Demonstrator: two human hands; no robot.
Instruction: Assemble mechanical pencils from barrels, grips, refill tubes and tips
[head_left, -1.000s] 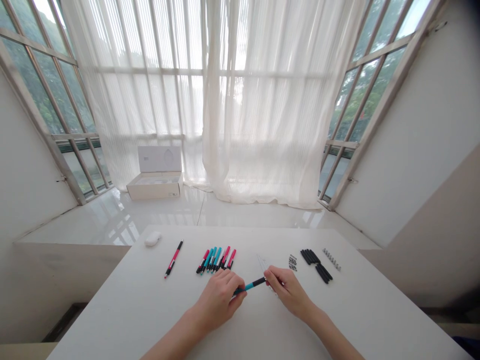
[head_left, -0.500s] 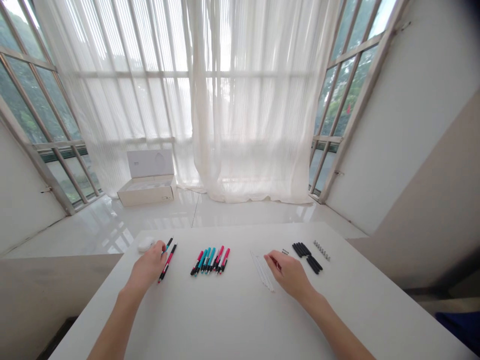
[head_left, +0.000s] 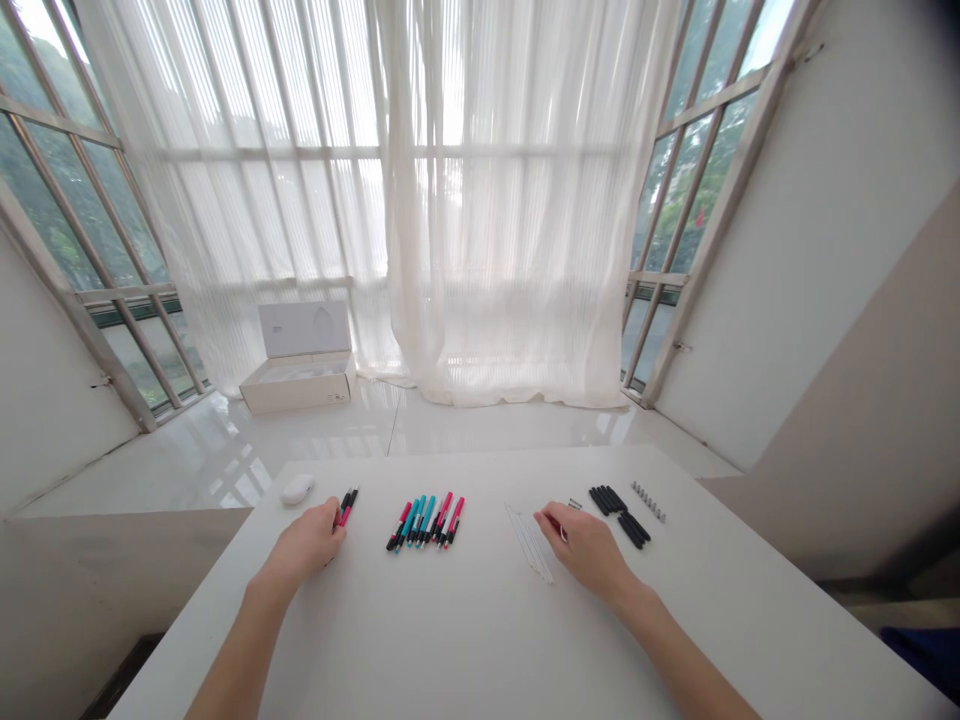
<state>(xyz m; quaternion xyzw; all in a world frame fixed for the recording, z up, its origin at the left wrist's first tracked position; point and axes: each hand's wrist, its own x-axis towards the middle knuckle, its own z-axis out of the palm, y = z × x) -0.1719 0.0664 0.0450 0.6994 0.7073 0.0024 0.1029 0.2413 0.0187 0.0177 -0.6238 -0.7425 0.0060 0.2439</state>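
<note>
My left hand [head_left: 304, 545] sits at the left of the white table [head_left: 450, 640], closed around a pink-and-black pen [head_left: 347, 505] whose upper end sticks out past my fingers. My right hand [head_left: 585, 550] pinches a thin reddish piece [head_left: 556, 522] between its fingertips, right next to a bundle of thin clear tubes [head_left: 529, 543]. Between my hands lies a tight row of several teal and pink pens [head_left: 424, 522], which neither hand touches. Tiny metal parts [head_left: 574, 504] lie just past my right fingers.
Black pen barrels [head_left: 619, 515] and a line of small metal pieces [head_left: 649, 502] lie at the table's far right. A white oval object [head_left: 298, 489] sits far left. Beyond the table's edge, an open white box [head_left: 298, 365] stands on the glossy floor.
My left hand has moved up and right onto the pink pen, which earlier lay on the table beside it. My right hand has shifted only slightly, and the view has barely moved.
</note>
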